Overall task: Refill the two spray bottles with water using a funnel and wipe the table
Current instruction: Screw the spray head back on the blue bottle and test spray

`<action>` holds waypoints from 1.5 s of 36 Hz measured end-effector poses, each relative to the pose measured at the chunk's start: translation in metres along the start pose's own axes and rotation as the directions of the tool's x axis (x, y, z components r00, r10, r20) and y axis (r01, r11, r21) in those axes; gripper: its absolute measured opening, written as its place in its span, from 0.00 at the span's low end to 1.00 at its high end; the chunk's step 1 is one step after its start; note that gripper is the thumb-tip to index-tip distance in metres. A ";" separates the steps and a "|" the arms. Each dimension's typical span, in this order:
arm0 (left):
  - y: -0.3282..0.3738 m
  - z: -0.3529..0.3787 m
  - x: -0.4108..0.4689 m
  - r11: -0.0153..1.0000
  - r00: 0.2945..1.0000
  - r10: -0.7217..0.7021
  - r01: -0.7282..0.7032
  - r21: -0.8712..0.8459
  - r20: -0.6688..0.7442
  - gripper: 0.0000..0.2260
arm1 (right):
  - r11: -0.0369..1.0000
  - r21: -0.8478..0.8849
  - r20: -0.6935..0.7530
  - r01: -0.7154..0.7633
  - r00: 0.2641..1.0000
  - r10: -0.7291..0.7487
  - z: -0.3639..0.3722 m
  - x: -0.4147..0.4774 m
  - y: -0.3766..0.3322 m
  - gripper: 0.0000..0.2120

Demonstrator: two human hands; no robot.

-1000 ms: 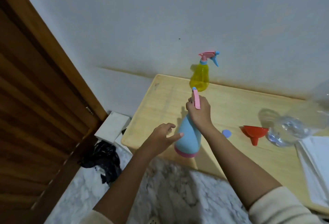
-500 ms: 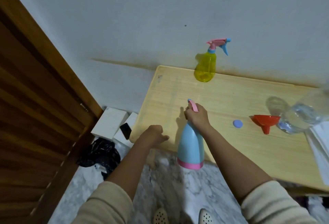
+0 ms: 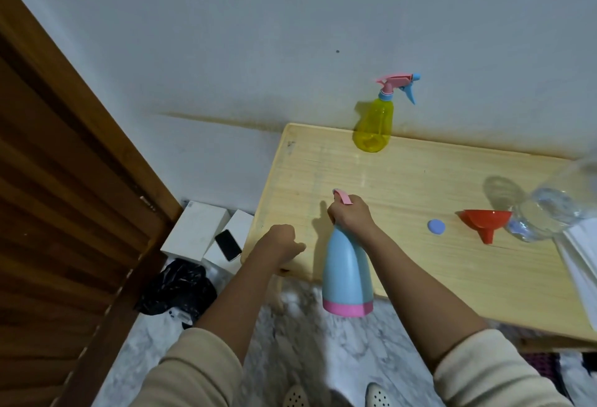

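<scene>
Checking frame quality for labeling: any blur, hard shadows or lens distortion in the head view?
Head view: clear water bottle at the right edge is smeared; blue spray bottle in the right hand is sharp, casting a hard shadow left on the table; wide-angle bending shows in the door.

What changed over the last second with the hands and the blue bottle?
The right hand keeps its grip on the blue bottle's top. The left hand has closed from open fingers into a fist beside it, touching nothing. The yellow bottle, red funnel and blue cap stayed on the table.
</scene>
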State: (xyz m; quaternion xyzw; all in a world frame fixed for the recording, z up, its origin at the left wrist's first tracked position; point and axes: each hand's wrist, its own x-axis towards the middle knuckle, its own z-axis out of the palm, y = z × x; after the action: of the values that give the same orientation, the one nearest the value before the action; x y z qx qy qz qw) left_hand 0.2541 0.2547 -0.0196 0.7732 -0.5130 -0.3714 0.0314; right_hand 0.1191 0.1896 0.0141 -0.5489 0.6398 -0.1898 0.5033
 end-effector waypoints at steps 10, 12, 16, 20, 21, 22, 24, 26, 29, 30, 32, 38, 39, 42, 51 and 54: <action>-0.008 -0.003 -0.002 1.000 1.000 -0.014 0.014 0.000 0.010 0.09 | 0.994 0.079 0.057 -0.072 0.996 0.068 0.005 0.001 -0.001 0.22; -0.008 -0.004 -0.002 1.000 1.000 -0.009 0.009 -0.003 0.013 0.09 | 0.993 0.078 0.081 -0.094 0.993 0.087 0.007 0.001 0.000 0.26; -0.008 -0.003 -0.001 1.000 1.000 -0.009 0.009 -0.018 0.011 0.09 | 0.994 0.109 0.065 -0.026 0.998 0.019 0.006 -0.002 0.001 0.25; -0.009 -0.004 0.000 1.000 1.000 -0.003 0.003 -0.022 0.004 0.09 | 0.994 0.112 0.033 -0.001 0.999 -0.003 0.006 -0.002 0.000 0.25; -0.009 -0.005 0.000 1.000 1.000 0.000 0.000 -0.020 0.002 0.10 | 0.992 0.124 0.029 0.004 1.000 -0.008 0.005 -0.002 -0.001 0.25; -0.009 -0.005 0.000 1.000 1.000 0.001 -0.001 -0.018 0.000 0.12 | 0.991 0.133 0.015 0.014 1.000 -0.016 0.005 -0.002 -0.002 0.25; -0.011 -0.005 0.001 1.000 1.000 0.004 -0.004 -0.016 -0.012 0.13 | 0.991 0.130 -0.002 0.027 1.000 -0.027 0.005 -0.001 -0.004 0.23; -0.012 -0.005 0.001 1.000 1.000 0.002 -0.002 -0.012 -0.011 0.13 | 0.990 0.138 -0.010 0.017 1.000 -0.016 0.005 -0.001 -0.005 0.24; -0.012 -0.004 0.002 1.000 1.000 -0.001 0.001 -0.008 -0.001 0.10 | 0.992 0.125 0.008 -0.009 1.000 0.008 0.009 0.000 -0.003 0.26; -0.012 -0.004 0.002 1.000 1.000 -0.002 0.002 -0.012 -0.001 0.09 | 0.992 0.126 0.007 -0.004 1.000 0.003 0.010 -0.001 -0.002 0.27; -0.012 -0.003 0.002 1.000 1.000 0.000 0.000 -0.010 -0.004 0.09 | 0.993 0.118 0.003 0.005 1.000 -0.005 0.012 -0.001 0.000 0.28; -0.007 -0.003 0.003 0.998 0.999 0.044 -0.044 -0.041 -0.003 0.10 | 0.993 0.099 -0.094 0.069 0.994 -0.059 0.000 -0.003 0.004 0.22; -0.003 -0.004 0.002 0.997 0.998 0.060 -0.060 -0.045 0.005 0.11 | 0.989 0.101 -0.115 0.104 0.989 -0.092 -0.004 -0.004 0.003 0.23; 0.016 -0.010 -0.003 0.988 0.990 0.140 -0.138 -0.070 0.032 0.13 | 0.977 0.086 -0.161 0.196 0.970 -0.180 -0.021 -0.005 -0.002 0.04; 0.105 -0.022 -0.020 0.849 0.843 0.501 -0.436 -0.298 0.195 0.27 | 0.906 0.052 -0.393 0.421 0.842 -0.369 -0.086 0.013 -0.018 0.09; 0.133 -0.007 -0.007 0.804 0.879 0.471 -0.461 -0.375 -0.072 0.32 | 0.890 0.054 -0.456 0.453 0.804 -0.381 -0.102 0.024 -0.024 0.16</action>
State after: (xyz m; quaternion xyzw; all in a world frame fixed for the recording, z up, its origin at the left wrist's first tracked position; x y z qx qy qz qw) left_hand 0.1551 0.1954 0.0465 0.5979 -0.6052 -0.4542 0.2646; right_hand 0.0464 0.1292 0.0657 -0.5778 0.5812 -0.4640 0.3363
